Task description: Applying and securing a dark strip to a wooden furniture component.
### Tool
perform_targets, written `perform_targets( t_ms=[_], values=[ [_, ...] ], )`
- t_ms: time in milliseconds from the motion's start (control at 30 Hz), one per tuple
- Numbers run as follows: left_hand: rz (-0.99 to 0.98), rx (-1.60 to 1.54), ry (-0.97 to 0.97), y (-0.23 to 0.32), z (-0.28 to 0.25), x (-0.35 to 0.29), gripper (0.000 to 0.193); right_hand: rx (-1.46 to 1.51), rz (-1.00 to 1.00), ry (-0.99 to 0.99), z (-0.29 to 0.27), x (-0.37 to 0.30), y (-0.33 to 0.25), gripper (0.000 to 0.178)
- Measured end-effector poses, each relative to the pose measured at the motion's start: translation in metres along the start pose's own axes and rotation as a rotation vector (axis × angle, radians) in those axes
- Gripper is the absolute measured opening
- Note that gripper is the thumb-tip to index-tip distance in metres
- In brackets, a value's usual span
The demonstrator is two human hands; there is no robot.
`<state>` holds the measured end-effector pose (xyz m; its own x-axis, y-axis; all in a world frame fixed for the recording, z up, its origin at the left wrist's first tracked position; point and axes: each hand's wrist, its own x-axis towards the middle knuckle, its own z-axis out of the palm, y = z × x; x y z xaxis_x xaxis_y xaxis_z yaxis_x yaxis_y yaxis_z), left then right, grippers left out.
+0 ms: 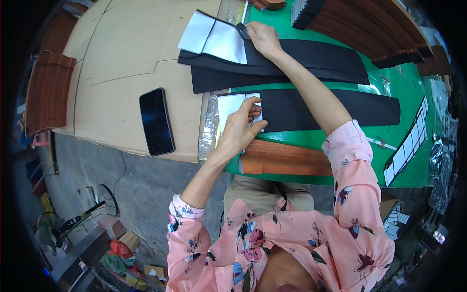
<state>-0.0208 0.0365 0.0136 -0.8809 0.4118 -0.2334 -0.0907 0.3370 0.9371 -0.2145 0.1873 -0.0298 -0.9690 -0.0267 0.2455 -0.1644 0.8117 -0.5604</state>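
Black strips (335, 109) are lying across our green table (413, 168), white sheets (224, 45) covering the left ends of two. Over the nearer sheet (230, 104), we are holding our left hand (240, 125) half curled, thumb apart; beside the farther sheet (194, 34), with our right hand (263, 40) we are pinching a small dark piece (241, 31).

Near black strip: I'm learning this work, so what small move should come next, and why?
Perhaps lower the left hand flat onto the white patch of the near black strip to steady it: the fingers curl over that patch, while the right hand is beside the far white patch.
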Motion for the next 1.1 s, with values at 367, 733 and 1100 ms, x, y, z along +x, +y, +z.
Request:
perform_targets(
  t_ms=[367, 733, 1100],
  values=[
    [-0.129, -0.123, -0.119, 0.001, -0.016, 0.009, 0.04, 1.049, 0.221, -0.287, -0.078, -0.043, -0.014, 0.027],
    [-0.265, -0.203, -0.061, 0.02, -0.005, 0.019, 0.04, 1.205, 0.577, -0.656, -0.096, -0.156, 0.011, 0.023],
    [-0.18, -0.376, -0.253, 0.036, 0.012, 0.024, 0.039, 1.394, 0.545, -0.587, -0.086, -0.159, 0.021, 0.019]
  ],
)
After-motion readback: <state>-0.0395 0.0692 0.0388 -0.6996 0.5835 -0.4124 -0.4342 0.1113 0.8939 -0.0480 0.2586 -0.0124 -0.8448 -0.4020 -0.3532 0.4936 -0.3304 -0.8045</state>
